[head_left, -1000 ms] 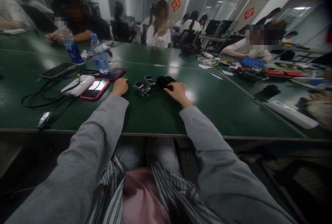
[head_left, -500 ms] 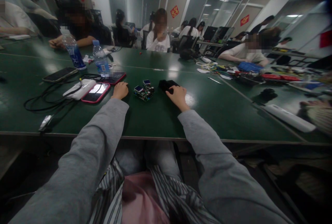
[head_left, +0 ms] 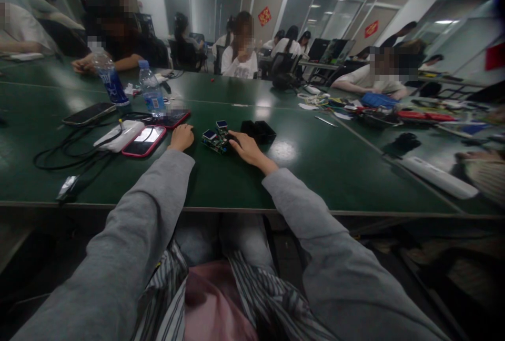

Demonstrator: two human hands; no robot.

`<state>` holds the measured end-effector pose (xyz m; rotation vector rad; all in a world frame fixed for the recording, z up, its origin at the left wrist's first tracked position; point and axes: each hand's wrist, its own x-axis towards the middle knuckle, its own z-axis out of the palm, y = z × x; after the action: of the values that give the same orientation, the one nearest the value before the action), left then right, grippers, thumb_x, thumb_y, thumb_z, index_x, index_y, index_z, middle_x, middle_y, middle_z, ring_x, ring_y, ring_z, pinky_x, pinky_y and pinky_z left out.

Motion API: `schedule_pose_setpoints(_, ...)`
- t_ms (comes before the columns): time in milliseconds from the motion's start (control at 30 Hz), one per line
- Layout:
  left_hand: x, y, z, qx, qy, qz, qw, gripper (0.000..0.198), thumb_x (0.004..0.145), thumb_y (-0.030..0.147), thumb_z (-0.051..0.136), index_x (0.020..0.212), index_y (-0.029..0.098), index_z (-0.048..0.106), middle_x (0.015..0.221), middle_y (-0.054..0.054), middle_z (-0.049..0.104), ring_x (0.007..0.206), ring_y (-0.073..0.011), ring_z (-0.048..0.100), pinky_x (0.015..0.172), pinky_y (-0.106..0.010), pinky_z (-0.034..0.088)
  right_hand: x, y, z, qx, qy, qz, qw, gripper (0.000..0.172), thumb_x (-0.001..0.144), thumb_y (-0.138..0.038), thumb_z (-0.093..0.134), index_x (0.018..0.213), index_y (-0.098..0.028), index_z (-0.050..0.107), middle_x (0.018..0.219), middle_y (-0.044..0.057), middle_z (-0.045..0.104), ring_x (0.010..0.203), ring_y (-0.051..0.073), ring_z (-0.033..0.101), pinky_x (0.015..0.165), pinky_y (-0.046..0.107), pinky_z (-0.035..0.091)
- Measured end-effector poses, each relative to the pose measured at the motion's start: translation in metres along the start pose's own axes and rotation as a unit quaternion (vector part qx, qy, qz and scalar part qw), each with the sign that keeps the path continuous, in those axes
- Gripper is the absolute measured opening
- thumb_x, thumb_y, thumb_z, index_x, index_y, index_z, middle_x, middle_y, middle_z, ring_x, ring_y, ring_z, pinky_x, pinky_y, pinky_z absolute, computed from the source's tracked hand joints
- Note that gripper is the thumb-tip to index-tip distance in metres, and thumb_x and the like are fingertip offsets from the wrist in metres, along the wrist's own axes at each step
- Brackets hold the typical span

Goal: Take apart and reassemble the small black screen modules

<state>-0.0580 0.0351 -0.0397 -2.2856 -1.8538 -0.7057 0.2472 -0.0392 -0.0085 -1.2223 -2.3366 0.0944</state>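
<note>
Right hand (head_left: 249, 149) moved left; circuit boards (head_left: 215, 141) between hands (head_left: 182, 137).

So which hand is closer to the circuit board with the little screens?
Right. The right hand is at the right edge of the circuit board, maybe touching it; the left hand lies to its left, apart from it.
</note>
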Motion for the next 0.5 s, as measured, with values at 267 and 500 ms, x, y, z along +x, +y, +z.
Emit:
schedule_pose_setpoints(267, 0.000, 0.001, 0.001, -0.002, -0.005, -0.025, 1.000, 0.042, 0.095, 0.015, 0.042, 0.129, 0.015, 0.067, 0.134, -0.014, 0.067, 0.131, -0.0270, 0.059, 0.115, -0.045, 0.046, -0.002, 0.000, -0.010, -0.069, 0.071, 0.063, 0.993, 0.063, 0.109, -0.062, 0.022, 0.119, -0.019, 0.066, 0.108, 0.013, 0.071, 0.107, 0.031, 0.063, 0.093, 0.045, 0.048)
schedule_pose_setpoints(500, 0.001, 0.000, 0.001, 0.005, -0.012, -0.024, 1.000, 0.042, 0.096, 0.016, 0.043, 0.131, 0.014, 0.066, 0.136, -0.015, 0.066, 0.131, -0.0277, 0.059, 0.114, -0.045, 0.046, -0.004, 0.007, -0.006, -0.070, 0.099, 0.039, 0.992, 0.050, 0.107, -0.057, 0.039, 0.128, -0.018, 0.062, 0.121, 0.015, 0.065, 0.115, 0.033, 0.056, 0.098, 0.049, 0.050)
